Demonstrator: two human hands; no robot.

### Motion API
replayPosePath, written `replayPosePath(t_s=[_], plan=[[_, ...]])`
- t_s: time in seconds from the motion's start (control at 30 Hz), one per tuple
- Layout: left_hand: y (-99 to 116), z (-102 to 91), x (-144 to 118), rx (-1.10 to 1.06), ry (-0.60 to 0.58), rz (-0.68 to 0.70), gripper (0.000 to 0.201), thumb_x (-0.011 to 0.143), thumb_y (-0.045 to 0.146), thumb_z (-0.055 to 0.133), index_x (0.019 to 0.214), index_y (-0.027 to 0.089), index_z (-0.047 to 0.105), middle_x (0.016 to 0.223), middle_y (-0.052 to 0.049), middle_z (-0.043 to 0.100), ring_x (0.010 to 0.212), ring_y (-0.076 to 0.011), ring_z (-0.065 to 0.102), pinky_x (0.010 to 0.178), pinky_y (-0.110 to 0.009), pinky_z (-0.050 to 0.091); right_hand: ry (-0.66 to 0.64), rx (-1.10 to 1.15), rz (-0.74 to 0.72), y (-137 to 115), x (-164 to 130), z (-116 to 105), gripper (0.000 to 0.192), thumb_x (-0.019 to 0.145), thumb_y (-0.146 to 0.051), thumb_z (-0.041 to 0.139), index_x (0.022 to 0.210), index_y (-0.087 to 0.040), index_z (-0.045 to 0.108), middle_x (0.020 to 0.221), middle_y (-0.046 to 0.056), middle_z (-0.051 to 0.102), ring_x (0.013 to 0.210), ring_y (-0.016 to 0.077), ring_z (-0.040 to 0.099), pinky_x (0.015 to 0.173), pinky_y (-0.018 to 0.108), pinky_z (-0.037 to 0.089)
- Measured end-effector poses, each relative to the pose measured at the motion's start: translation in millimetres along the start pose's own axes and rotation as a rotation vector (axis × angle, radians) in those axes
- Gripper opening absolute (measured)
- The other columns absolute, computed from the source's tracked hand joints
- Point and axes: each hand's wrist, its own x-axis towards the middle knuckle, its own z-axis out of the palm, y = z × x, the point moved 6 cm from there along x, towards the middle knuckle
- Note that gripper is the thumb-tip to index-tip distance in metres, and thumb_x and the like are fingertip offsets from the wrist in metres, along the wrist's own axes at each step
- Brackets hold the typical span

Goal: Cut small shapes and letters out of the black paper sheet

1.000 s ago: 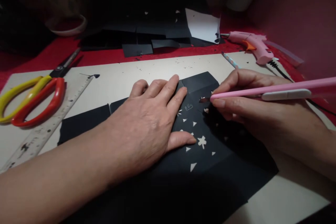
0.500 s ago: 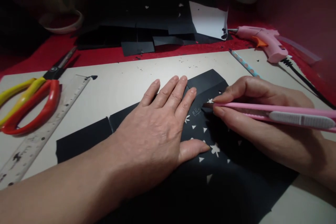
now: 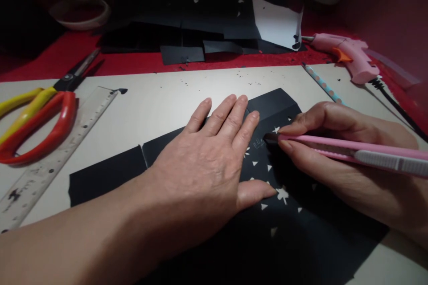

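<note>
Black paper (image 3: 301,231) lies flat on the cream board (image 3: 160,98) in front of you, running from mid-left to the lower right, with small stars and triangles cut through it so the board shows pale underneath. Your left hand (image 3: 207,160) is spread open, palm down on the paper, fingers together and pointing away from you, thumb stretched out toward a star cut-out; it grips nothing, only presses the paper flat. Your right hand (image 3: 337,151) is closed in a pen grip around a pink craft knife (image 3: 351,149), thumb and forefinger pinching near the front. The blade tip touches the paper just beside a small faintly outlined shape, close to your left fingertips. Past the paper's far corner, a spotted blue pencil (image 3: 323,83) lies on the board. A clear ruler (image 3: 50,160) lies slanted on the left side of the board, with red and yellow scissors (image 3: 36,120) resting partly over it. Behind the board, on the red table (image 3: 50,60), sit a heap of black paper pieces (image 3: 187,31), a white sheet (image 3: 277,22), a pink glue gun (image 3: 347,53) at far right, and a shallow bowl (image 3: 80,11) at far left.
</note>
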Motion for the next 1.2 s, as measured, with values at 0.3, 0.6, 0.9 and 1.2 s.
replayPosePath(t_s=[0.3,0.6,0.9,1.2], plan=[[-1,0.8,0,-0.046,-0.017,-0.019,0.101,0.097,0.077,0.055,0.169,0.009,0.034,0.178,-0.020,0.015,0.167,-0.0434,0.014,0.136,-0.069,0.016,-0.030,-0.053,-0.001,-4,2,-2,0.007,0.083,-0.040,0.079,0.082,-0.035,0.074,0.069,-0.005,0.075,0.049,0.0137,0.061,0.039,0.024,0.037],[-3,2.4,-2,-0.052,0.038,0.019,0.103,0.098,0.077,0.053,0.168,0.004,0.035,0.177,-0.025,0.018,0.167,-0.0436,0.015,0.135,-0.068,0.016,-0.008,-0.025,0.030,-10,3,0,0.006,0.079,-0.036,0.078,0.076,-0.034,0.072,0.064,-0.005,0.073,0.048,0.0132,0.059,0.039,0.025,0.036],[-3,4.0,3,-0.092,-0.018,-0.023,0.109,0.092,0.081,0.059,0.171,0.011,0.032,0.181,-0.016,0.019,0.168,-0.0437,0.012,0.137,-0.065,0.009,0.034,-0.050,0.089,-12,0,3,0.005,0.075,-0.032,0.077,0.074,-0.033,0.072,0.064,-0.003,0.075,0.042,0.0135,0.057,0.037,0.024,0.038],[0,5.0,7,-0.061,-0.077,-0.029,0.109,0.093,0.083,0.056,0.170,0.010,0.034,0.181,-0.015,0.014,0.168,-0.0429,0.006,0.138,-0.064,0.006,0.044,-0.110,0.025,-16,-2,2,0.003,0.079,-0.032,0.077,0.078,-0.033,0.073,0.066,-0.004,0.075,0.045,0.0120,0.059,0.040,0.024,0.041]])
